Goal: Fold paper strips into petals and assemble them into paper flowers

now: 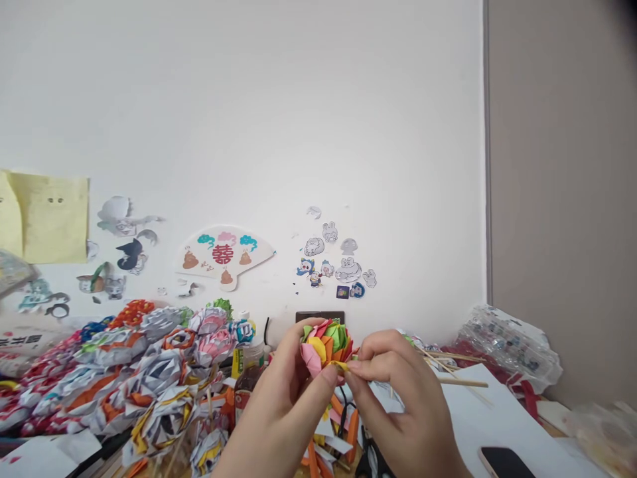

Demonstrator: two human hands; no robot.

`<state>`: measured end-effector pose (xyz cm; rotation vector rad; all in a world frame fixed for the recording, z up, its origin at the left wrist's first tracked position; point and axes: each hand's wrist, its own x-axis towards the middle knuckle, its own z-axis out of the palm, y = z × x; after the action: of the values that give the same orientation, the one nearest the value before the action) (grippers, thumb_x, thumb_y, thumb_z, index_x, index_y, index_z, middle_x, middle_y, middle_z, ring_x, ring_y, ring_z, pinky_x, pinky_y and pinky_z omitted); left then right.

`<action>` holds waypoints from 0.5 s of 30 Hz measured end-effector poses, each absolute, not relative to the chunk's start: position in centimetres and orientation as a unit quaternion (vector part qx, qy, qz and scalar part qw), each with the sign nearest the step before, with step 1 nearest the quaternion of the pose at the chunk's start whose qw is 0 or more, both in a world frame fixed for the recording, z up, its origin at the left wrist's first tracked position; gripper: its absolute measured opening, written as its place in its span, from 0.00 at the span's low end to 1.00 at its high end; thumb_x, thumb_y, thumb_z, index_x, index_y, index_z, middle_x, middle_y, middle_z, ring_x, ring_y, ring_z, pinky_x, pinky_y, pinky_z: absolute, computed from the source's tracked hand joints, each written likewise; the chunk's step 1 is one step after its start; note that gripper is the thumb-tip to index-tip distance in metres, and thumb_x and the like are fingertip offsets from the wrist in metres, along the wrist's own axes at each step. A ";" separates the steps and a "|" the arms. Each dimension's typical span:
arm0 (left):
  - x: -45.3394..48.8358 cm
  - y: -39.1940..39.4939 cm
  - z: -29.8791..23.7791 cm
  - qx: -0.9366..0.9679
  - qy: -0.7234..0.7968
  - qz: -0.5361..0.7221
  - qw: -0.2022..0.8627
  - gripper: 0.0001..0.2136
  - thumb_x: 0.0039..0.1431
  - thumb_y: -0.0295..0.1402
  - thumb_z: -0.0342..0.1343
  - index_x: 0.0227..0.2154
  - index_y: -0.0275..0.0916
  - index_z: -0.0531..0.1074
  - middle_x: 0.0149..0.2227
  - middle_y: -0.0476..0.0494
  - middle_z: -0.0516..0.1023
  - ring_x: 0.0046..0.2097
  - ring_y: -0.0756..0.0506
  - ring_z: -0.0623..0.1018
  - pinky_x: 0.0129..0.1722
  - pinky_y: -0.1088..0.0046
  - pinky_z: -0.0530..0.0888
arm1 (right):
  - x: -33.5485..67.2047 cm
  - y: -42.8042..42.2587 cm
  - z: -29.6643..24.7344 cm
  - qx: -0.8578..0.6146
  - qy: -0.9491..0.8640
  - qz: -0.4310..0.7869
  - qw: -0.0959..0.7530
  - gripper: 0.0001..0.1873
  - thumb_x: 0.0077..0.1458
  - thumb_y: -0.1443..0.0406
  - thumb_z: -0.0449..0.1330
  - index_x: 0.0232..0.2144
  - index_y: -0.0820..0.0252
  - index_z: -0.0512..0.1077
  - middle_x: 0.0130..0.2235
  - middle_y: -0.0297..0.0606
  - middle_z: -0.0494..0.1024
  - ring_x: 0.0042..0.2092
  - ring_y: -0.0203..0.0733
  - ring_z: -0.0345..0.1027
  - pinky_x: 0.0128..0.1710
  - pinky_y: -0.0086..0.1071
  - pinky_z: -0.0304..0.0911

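Observation:
A folded paper flower point(334, 337) in pink, yellow, orange, green and red is up in front of me at the middle of the view. My left hand point(281, 411) is closed round its left side and underside, with the thumb near the front petals. The thumb and fingers of my right hand point(403, 398) pinch a yellow petal point(341, 366) at the flower's lower front edge. Below my hands lie loose strips of orange paper point(352, 428) and black-handled scissors point(371, 458), partly hidden by my right hand.
Many paper flowers point(159, 372) are heaped on the left. A brown bottle point(247, 382) stands behind my left hand. To the right are thin wooden sticks point(468, 383), white paper point(497, 418), a phone point(502, 461) and a clear plastic bag point(512, 345). Cut-out stickers point(348, 269) dot the wall.

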<state>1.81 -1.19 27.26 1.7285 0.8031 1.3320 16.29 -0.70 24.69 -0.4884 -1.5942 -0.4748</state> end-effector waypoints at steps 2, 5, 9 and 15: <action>1.8 -1.1 27.1 0.674 0.310 0.532 0.408 0.16 0.55 0.40 0.55 0.46 0.43 0.67 0.40 0.46 0.76 0.44 0.43 0.75 0.46 0.69 0.71 | 16.4 -0.7 24.8 -0.216 -0.702 -0.193 0.650 0.08 0.55 0.76 0.57 0.29 0.59 0.68 0.30 0.34 0.71 0.32 0.37 0.68 0.30 0.29 0.65; 1.8 -0.8 27.0 0.670 0.306 0.538 0.411 0.16 0.55 0.39 0.55 0.47 0.43 0.67 0.42 0.45 0.76 0.45 0.42 0.75 0.46 0.69 0.71 | 16.5 -0.6 24.8 -0.214 -0.709 -0.197 0.642 0.08 0.55 0.76 0.57 0.29 0.59 0.68 0.30 0.35 0.71 0.32 0.37 0.68 0.30 0.28 0.65; 1.8 -0.4 26.9 0.690 0.308 0.527 0.389 0.12 0.57 0.39 0.54 0.43 0.43 0.68 0.34 0.48 0.74 0.38 0.44 0.74 0.38 0.71 0.72 | 16.6 -0.4 24.6 -0.223 -0.711 -0.255 0.616 0.07 0.56 0.76 0.56 0.30 0.60 0.69 0.31 0.37 0.73 0.32 0.37 0.67 0.31 0.30 0.64; 2.1 -0.5 26.8 0.681 0.302 0.543 0.387 0.07 0.59 0.40 0.53 0.36 0.43 0.67 0.32 0.50 0.72 0.35 0.46 0.73 0.37 0.73 0.72 | 16.5 -0.2 24.3 -0.223 -0.689 -0.325 0.608 0.07 0.60 0.74 0.55 0.33 0.61 0.70 0.31 0.38 0.74 0.32 0.38 0.66 0.31 0.31 0.64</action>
<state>2.08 -0.47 26.85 1.7325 0.7683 1.3823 16.49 -0.24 24.32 -0.5150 -1.5932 -0.7514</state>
